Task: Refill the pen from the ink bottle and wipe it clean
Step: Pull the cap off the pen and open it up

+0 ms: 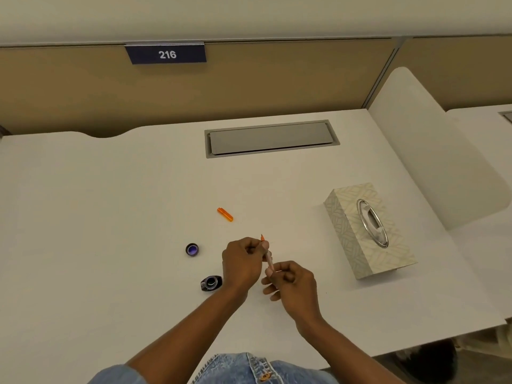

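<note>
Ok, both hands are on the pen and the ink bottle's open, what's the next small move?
Probably lower the pen, tip first, into the open ink bottle beside the left hand. Its cap already lies off on the desk, and the right hand holds the pen's rear end, seemingly ready to work the filler.

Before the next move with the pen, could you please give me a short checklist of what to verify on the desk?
1. Small dark glass ink bottle uncapped and upright: ok.
2. Round black bottle cap set apart on the white desk: ok.
3. Pen held by both the left hand and the right hand: ok.
4. Orange pen cap off and lying clear: ok.
5. Patterned tissue box close by for wiping: ok.
6. Ink already in the pen: cannot tell.
</note>
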### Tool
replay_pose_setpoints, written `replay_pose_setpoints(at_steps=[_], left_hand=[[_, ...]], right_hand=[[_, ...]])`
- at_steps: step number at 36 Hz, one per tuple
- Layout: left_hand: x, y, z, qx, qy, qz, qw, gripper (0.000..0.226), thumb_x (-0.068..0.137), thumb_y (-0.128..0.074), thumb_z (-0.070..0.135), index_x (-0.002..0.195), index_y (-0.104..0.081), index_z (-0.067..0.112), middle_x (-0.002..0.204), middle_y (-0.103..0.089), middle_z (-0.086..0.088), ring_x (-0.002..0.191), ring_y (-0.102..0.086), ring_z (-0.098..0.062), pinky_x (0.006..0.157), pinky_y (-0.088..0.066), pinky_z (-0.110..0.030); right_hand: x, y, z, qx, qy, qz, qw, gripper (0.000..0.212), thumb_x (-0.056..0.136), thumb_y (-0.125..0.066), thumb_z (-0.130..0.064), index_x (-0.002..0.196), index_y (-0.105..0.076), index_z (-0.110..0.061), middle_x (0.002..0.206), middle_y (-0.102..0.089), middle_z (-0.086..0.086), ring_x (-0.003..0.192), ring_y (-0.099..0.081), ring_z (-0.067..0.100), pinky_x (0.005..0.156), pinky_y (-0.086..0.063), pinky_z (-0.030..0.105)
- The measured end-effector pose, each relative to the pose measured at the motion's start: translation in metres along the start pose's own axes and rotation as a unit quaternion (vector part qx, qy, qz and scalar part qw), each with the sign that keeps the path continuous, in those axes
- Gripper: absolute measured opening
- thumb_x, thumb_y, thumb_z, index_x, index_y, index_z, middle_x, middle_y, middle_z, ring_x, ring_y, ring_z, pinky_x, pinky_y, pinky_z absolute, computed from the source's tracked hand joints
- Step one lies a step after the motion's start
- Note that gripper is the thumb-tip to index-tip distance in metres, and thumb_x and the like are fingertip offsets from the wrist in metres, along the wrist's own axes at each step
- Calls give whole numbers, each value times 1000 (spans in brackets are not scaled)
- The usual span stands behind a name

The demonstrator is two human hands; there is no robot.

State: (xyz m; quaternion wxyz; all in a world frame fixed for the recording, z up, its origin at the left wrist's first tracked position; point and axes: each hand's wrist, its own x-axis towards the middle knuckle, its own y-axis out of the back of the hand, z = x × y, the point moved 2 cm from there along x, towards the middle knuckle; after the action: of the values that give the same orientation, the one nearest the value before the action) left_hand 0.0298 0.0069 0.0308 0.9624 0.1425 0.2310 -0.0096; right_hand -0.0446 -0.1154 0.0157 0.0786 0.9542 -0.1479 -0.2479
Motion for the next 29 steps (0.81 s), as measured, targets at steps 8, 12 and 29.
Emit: replay_pose_setpoints(at_steps=[8,12,29], left_hand=[[-16,20,11,-89,-2,-19,996,18,103,-68,23,95,-82,15,84,-84,-1,81,-82,-17,75,-64,-24],[-26,31,17,-112,-4,-18,994,21,106,-63,24,99,-81,16,88,-85,2,86,-82,-12,73,-59,-15],[-64,74,36,-214,-51,-23,975,26,104,-63,27,111,-80,8,102,-85,-4,100,-82,-19,90,-64,-29]], right_hand=[[-17,2,-35,68,-28,-83,994,13,101,-69,-16,108,-75,-8,87,-83,11,77,-80,34,69,-66,34],[-24,1,-47,105,-48,-121,986,18,103,-64,-16,111,-76,-5,94,-83,16,82,-80,39,72,-65,36],[-46,-9,-74,258,-129,-205,935,21,99,-65,-7,113,-74,6,99,-78,27,74,-78,30,61,-63,23]])
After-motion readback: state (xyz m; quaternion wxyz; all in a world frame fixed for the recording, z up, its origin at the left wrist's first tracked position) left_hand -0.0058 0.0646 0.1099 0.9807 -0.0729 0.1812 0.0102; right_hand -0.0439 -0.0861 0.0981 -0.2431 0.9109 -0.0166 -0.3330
